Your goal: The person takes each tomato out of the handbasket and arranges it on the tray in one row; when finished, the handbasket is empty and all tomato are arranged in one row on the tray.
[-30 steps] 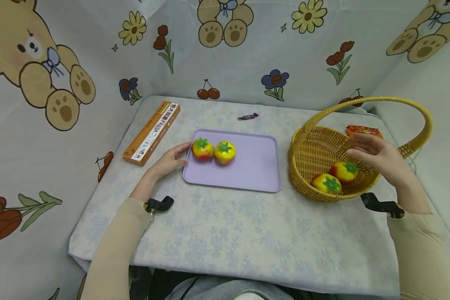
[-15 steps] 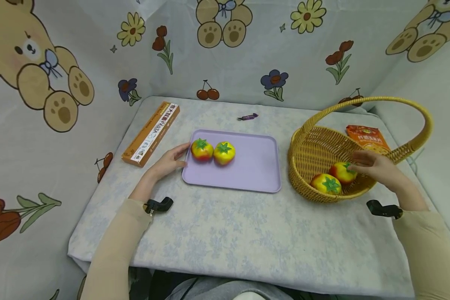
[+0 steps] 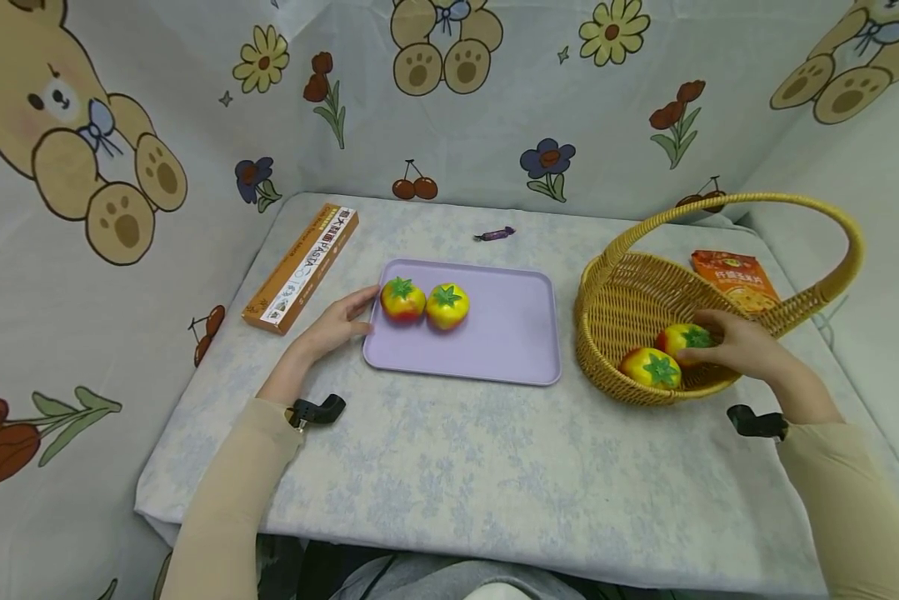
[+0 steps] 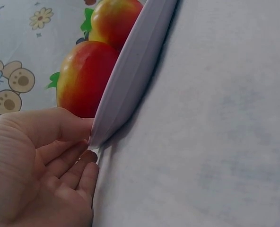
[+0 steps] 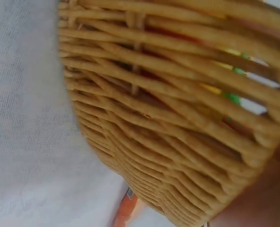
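With the left hand [image 3: 334,327] loosely spread against the 9 o'clock edge of the tray [image 3: 501,333], the right hand [image 3: 744,346] pinches a fruit [image 3: 672,340] inside the basket [image 3: 629,279] at the tray's 3 o'clock, apparently the grasping step, so the next move calls for a secure lift.

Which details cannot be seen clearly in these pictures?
Head: right hand covers part of one round red-yellow fruit.
Right wrist: golden wicker basket mostly hides fruit inside.
Left wrist: top edge cuts off rectangular lilac tray.
Head: any print on twisted purple wrapper, too small.
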A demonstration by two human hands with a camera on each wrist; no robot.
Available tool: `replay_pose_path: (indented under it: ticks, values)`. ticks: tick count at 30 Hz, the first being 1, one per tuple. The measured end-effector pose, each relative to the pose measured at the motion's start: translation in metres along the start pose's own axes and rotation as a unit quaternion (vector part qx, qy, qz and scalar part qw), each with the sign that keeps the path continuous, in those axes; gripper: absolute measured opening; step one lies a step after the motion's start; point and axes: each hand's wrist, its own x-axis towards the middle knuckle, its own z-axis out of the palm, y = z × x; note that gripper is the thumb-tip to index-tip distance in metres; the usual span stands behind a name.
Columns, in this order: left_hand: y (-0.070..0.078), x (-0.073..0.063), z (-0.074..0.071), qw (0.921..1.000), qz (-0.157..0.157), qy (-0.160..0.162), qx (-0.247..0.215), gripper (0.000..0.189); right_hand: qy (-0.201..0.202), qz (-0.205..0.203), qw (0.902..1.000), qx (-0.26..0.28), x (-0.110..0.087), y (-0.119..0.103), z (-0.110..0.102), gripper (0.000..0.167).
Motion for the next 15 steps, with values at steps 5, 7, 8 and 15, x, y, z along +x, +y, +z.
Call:
replay_pose_path:
  ticks: [5, 7, 8, 15]
  values:
    - [0.0071, -0.0034, 0.0010, 1.0000, -0.001, -0.003, -0.007, 0.069, 0.008, -0.003, 0.9996, -0.026, 0.0031, -0.0016, 0.0031, 0.090]
    - [0.0075, -0.0033, 0.0011, 1.0000, -0.003, -0.002, -0.007, 0.069, 0.015, -0.009, 0.9993, -0.033, 0.0033, -0.0021, 0.0047, 0.087]
    - [0.0076, -0.0033, 0.0012, 1.0000, -0.003, -0.002, -0.006, 0.069, 0.018, -0.010, 0.9991, -0.036, 0.0034, -0.0026, 0.0053, 0.086]
    - [-0.0005, 0.0007, 0.0002, 1.0000, 0.003, 0.000, 0.001, 0.069, 0.030, -0.020, 0.9986, -0.040, 0.0039, -0.0032, 0.0094, 0.085]
